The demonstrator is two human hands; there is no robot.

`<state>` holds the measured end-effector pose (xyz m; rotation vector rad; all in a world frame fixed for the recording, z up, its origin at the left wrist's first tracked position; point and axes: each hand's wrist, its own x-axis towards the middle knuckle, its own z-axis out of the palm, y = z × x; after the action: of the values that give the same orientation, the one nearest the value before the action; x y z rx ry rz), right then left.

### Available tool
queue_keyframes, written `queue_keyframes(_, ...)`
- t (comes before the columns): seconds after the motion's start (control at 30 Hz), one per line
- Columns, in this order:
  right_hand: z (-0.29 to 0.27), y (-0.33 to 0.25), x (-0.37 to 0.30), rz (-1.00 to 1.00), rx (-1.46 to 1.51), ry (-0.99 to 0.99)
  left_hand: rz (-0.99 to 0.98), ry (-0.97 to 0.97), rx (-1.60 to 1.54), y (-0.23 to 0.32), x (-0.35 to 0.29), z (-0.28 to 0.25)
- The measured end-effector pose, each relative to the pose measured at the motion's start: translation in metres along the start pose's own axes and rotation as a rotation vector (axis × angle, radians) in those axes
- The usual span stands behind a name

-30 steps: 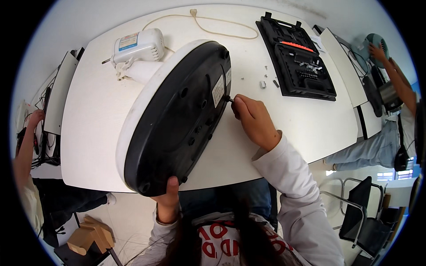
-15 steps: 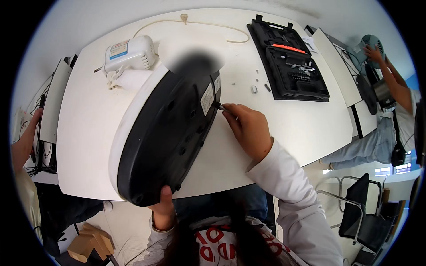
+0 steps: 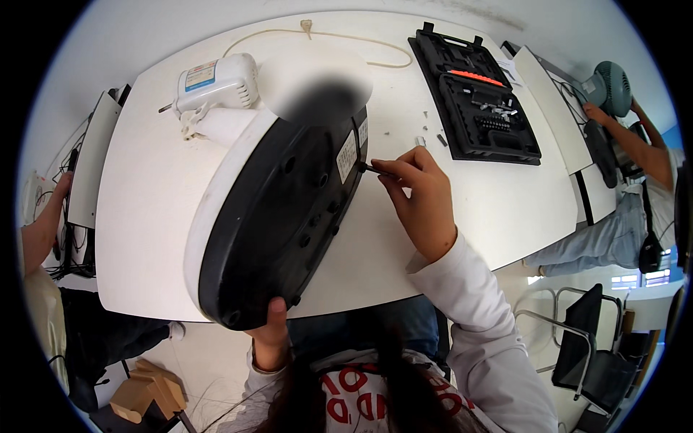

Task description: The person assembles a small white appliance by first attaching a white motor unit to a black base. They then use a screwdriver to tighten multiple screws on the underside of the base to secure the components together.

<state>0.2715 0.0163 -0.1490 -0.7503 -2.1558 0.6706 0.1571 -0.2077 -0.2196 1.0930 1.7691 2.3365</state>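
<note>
Base [image 3: 249,224], oval, with a black underside and white rim, is tipped up over the near left part of the table [image 3: 505,209]. The left hand [image 3: 271,333] has its grip clamped on the near end, thumb on the black side. The right hand [image 3: 422,206] pinches a thin dark tool [image 3: 378,171], its tip meeting the right edge beside a pale label [image 3: 347,153]. Far left lies a white motor housing [image 3: 216,83]; far right, an open black case [image 3: 487,119].
</note>
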Motion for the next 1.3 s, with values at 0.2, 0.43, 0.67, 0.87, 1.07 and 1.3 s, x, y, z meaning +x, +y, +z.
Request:
queue_keyframes(0.2, -0.003, 0.009, -0.003, 0.031, 0.117, -0.013, 0.105, -0.006, 0.254, 0.004, 0.006, 0.002)
queue_keyframes(0.43, 0.001, 0.013, -0.006, -0.067, 0.208, 0.032, 0.088, 0.048, -0.059, 0.012, 0.021, 0.014)
queue_keyframes(0.67, -0.01, -0.013, 0.002, -0.23, 0.21, 0.138, 0.006, 0.396, -0.18, 0.021, 0.033, -0.016)
queue_keyframes(0.87, -0.016, -0.043, 0.003, -0.129, 0.525, 0.232, 0.031, 0.682, -0.099, 0.073, 0.071, 0.018)
queue_keyframes(1.07, -0.014, -0.056, -0.004, -0.126, 0.755, 0.277, -0.037, 0.61, -0.433, 0.084, 0.083, -0.01)
queue_keyframes(1.3, -0.006, -0.07, 0.004, -0.277, 0.845, 0.234, -0.061, 0.619, -0.497, 0.08, 0.077, -0.023)
